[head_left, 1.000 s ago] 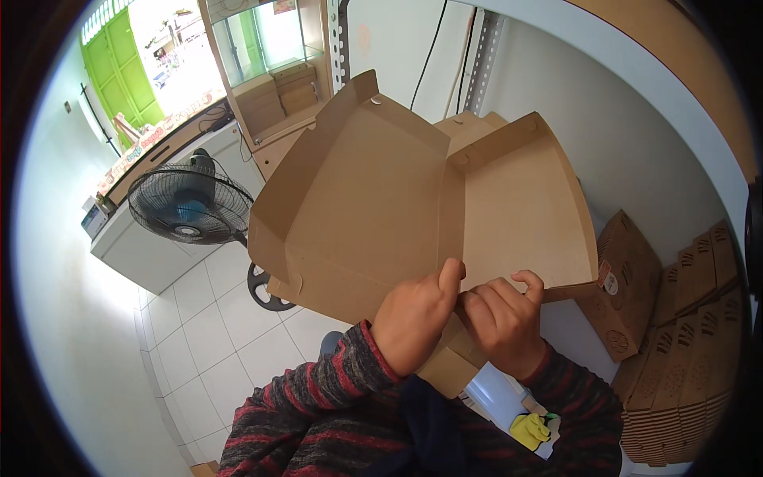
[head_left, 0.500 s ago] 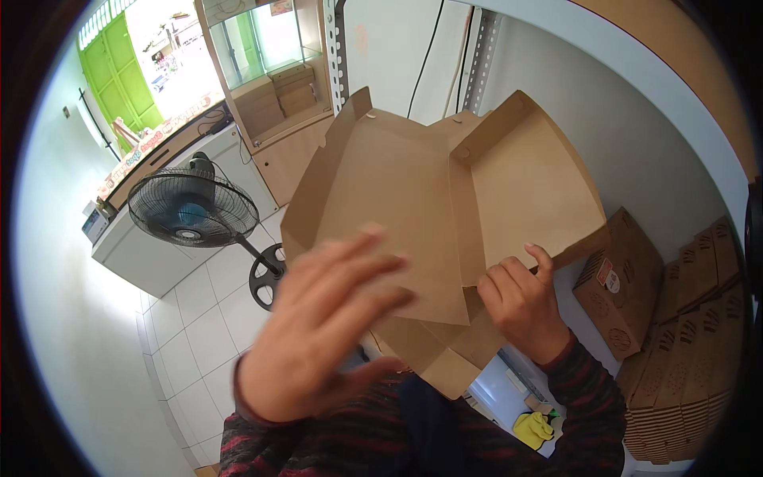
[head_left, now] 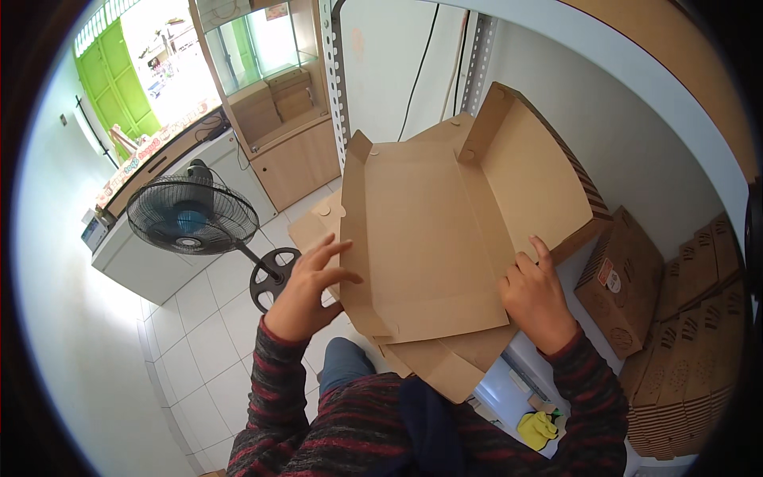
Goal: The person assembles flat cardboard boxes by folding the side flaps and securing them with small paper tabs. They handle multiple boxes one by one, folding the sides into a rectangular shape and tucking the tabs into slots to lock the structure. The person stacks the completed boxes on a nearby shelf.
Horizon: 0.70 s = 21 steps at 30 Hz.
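Observation:
A brown cardboard box (head_left: 429, 230), partly folded up, lies before me with its lid part (head_left: 540, 175) raised at the right. Its left side panel (head_left: 355, 246) stands up along the edge. My left hand (head_left: 306, 290) is open beside that panel, fingers apart, the fingertips reaching its edge; I cannot tell how firmly they touch. At the near right corner, my right hand (head_left: 539, 306) grips the box with curled fingers, the index finger sticking up. Its thumb is hidden. Flat cardboard (head_left: 453, 370) shows underneath, jutting out toward me and to the left.
At the right stand a closed brown carton (head_left: 620, 282) and stacks of folded boxes (head_left: 683, 374). A yellow cloth (head_left: 537, 429) lies below my right forearm. A black standing fan (head_left: 191, 219) is at the left, near a wooden glass cabinet (head_left: 298, 163).
My left hand has moved back and left, from over the box to its left panel. The box has shifted right and turned, its left panel standing more upright. My right hand moved slightly right.

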Tool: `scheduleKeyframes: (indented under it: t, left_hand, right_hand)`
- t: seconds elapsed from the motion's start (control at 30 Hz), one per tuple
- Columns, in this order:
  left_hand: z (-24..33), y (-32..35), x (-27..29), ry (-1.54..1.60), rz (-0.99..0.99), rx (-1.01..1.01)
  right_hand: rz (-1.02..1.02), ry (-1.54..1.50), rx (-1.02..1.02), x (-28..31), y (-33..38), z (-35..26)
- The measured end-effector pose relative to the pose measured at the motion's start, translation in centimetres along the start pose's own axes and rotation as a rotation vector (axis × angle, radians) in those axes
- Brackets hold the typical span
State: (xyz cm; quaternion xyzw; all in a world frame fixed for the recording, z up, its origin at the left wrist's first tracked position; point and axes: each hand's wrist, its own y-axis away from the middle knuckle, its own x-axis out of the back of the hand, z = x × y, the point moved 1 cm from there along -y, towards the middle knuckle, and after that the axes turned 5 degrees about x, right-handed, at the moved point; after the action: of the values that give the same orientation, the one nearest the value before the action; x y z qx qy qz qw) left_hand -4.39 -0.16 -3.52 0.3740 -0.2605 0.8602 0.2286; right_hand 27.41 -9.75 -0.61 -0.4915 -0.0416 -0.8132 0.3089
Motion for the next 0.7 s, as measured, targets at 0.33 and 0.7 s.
scheduleKeyframes:
  t: [0.33,0.7]
  left_hand:
    - [0.8,1.5,-1.8,0.090,0.087,-0.012]
    - [2.1,-0.5,-5.4,0.278,0.193,0.002]
  right_hand:
    - [0.016,-0.017,-0.031,-0.2,0.1,1.6]
    - [0.116,-0.554,0.035,1.8,-0.8,0.1]
